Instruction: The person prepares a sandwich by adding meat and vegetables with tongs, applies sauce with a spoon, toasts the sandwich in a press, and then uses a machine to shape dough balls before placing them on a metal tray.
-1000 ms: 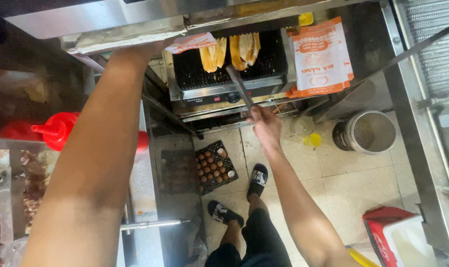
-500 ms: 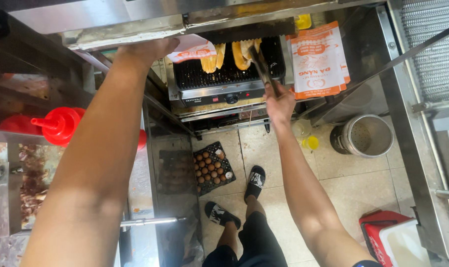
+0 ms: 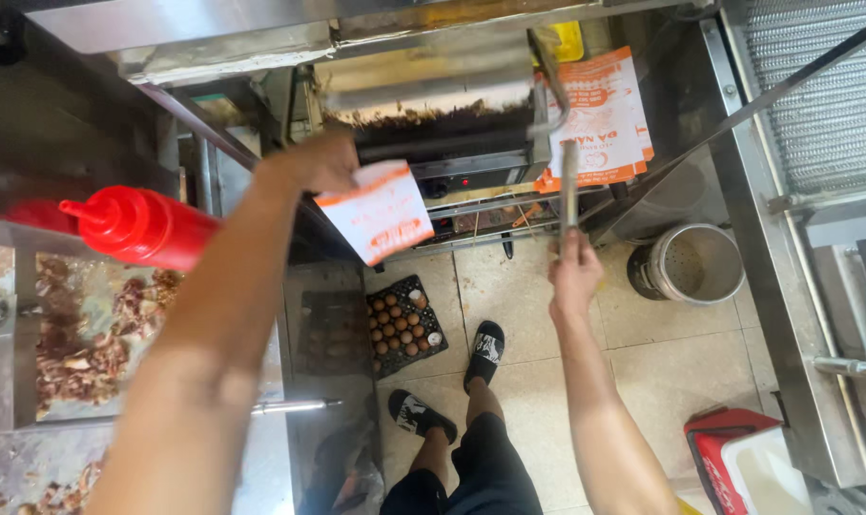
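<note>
pale tiled floor [image 3: 681, 372], steel counter [image 3: 786, 286] at right, metal shelving [image 3: 214, 38] above, dim, perhaps a kitchen

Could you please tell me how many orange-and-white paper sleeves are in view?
2 places: one sleeve in the left hand, and a stack hanging right of the grill; how many sheets it hides is unclear.

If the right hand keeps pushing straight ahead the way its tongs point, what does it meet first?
Most likely the grill: the right hand aims the tongs up at its right end, beside the orange paper bags. Depth is unclear.
</note>
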